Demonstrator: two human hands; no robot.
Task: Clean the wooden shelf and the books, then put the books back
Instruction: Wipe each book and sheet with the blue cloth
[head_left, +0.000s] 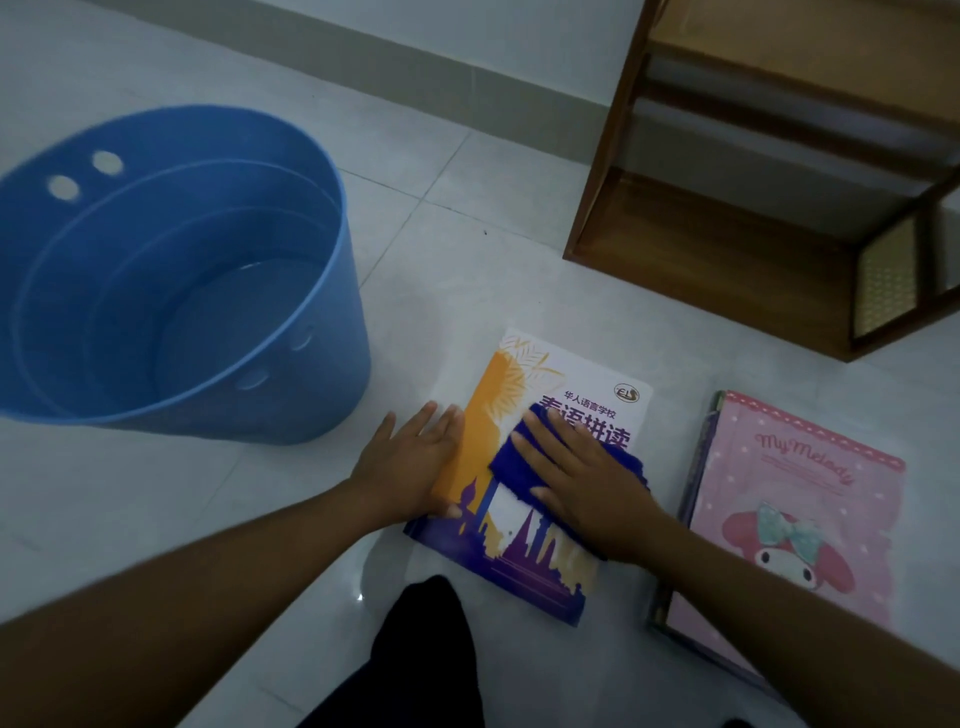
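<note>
A book with an orange, white and purple cover (566, 379) lies flat on the tiled floor. My right hand (582, 483) presses a dark blue cloth (511, 460) flat onto its cover with straight fingers. At the book's left edge my left hand (410, 460) rests with fingers extended, steadying it. To the right a pink My Melody book (795, 514) lies on top of other books on the floor. The brown wooden shelf (727, 249) stands at the upper right, and no books show on its visible boards.
A large blue plastic bucket (171, 270) with water in it stands on the floor to the left. A grey skirting board and wall run along the back. My dark-clad knee (431, 639) is at the bottom centre.
</note>
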